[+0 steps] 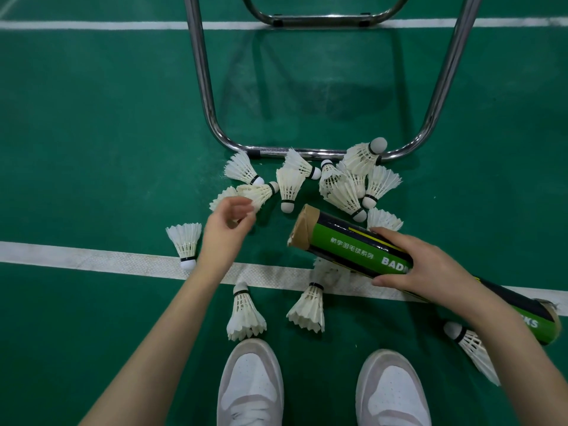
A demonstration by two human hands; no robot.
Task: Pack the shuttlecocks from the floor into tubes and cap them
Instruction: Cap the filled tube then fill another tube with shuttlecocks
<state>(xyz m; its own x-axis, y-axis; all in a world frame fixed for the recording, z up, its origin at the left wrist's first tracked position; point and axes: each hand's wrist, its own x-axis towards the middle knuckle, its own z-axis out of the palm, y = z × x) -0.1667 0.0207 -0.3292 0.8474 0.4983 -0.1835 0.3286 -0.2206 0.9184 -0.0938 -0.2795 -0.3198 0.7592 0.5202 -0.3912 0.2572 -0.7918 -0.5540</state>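
Note:
Several white feather shuttlecocks lie scattered on the green court floor, most in a heap [347, 182] near a chrome chair leg. My right hand [421, 265] grips a green and black cardboard tube [344, 244] around its middle, with the uncapped mouth tilted up and to the left. My left hand [227, 229] hovers with fingers spread just over a shuttlecock [258, 192] lying on its side, holding nothing. More shuttlecocks lie nearer me: one at the left on the white line [186, 244], two in front of my shoes [246, 315] [309, 309], and one under my right forearm [470, 342].
A chrome tubular chair frame [212, 118] stands over the floor beyond the heap. A white court line [92, 256] crosses the floor under my arms. My two white shoes [250, 385] [392, 392] are at the bottom edge.

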